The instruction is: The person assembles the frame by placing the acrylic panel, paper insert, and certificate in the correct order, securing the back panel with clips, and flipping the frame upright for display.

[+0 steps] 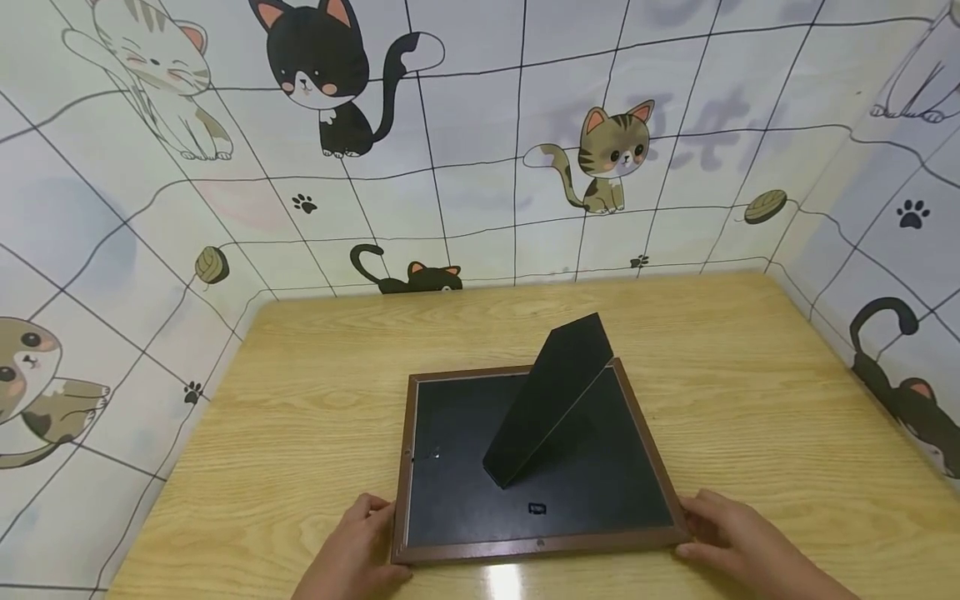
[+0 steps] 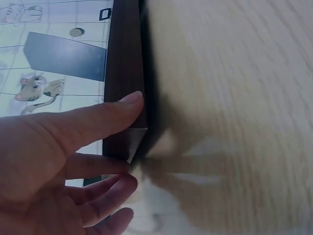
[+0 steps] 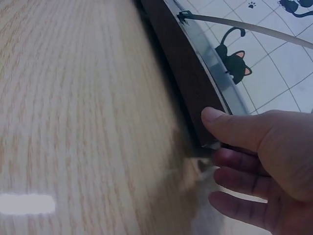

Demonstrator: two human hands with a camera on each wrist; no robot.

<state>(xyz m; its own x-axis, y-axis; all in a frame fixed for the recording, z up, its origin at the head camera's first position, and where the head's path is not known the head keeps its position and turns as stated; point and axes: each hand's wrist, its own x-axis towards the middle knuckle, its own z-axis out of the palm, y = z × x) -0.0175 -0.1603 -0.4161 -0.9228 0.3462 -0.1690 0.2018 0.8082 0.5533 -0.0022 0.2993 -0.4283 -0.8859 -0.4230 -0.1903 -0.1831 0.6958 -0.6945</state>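
Observation:
A brown picture frame point(image 1: 540, 546) lies on the table with its black back facing up. Its black easel stand point(image 1: 551, 392) is swung out and leans up to the right. My left hand point(image 1: 356, 546) grips the near left corner; in the left wrist view the thumb point(image 2: 122, 107) lies on the frame's outer edge and the other fingers reach round the corner. At the near right corner my right hand point(image 1: 731, 537) holds the frame, its thumb point(image 3: 220, 120) on the edge in the right wrist view. The frame's front side is hidden.
A light wood table point(image 1: 300, 400) surrounds the frame. Behind it and at both sides stand walls point(image 1: 480, 183) covered in a cat-and-grid print. The table's back edge meets the rear wall.

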